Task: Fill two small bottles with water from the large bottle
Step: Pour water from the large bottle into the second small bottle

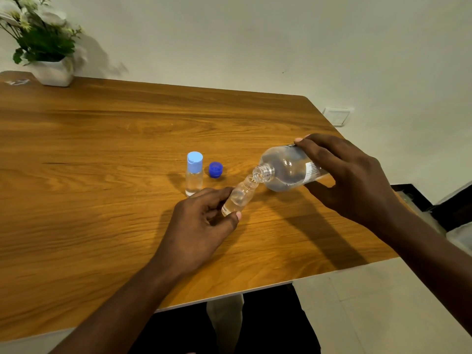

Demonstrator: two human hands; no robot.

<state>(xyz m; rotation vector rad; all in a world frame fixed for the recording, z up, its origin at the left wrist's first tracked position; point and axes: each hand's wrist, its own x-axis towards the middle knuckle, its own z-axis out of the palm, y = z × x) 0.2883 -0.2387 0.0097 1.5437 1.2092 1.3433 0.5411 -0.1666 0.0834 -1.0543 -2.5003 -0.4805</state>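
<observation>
My right hand [347, 175] grips the large clear bottle [286, 168], tipped nearly flat with its open mouth pointing left and down. Its mouth touches the mouth of a small uncapped bottle [238, 195], which my left hand [201, 226] holds tilted toward it by the lower body. Water shows inside both. A second small bottle [194, 173] with a light blue flip cap stands upright on the wooden table [102, 149], just left of the hands. A dark blue screw cap [215, 169] lies beside it.
A white pot with green and white flowers [48, 47] stands at the table's far left corner against the wall. The table's right edge runs close behind my right hand. A wall socket [337, 116] sits beyond it.
</observation>
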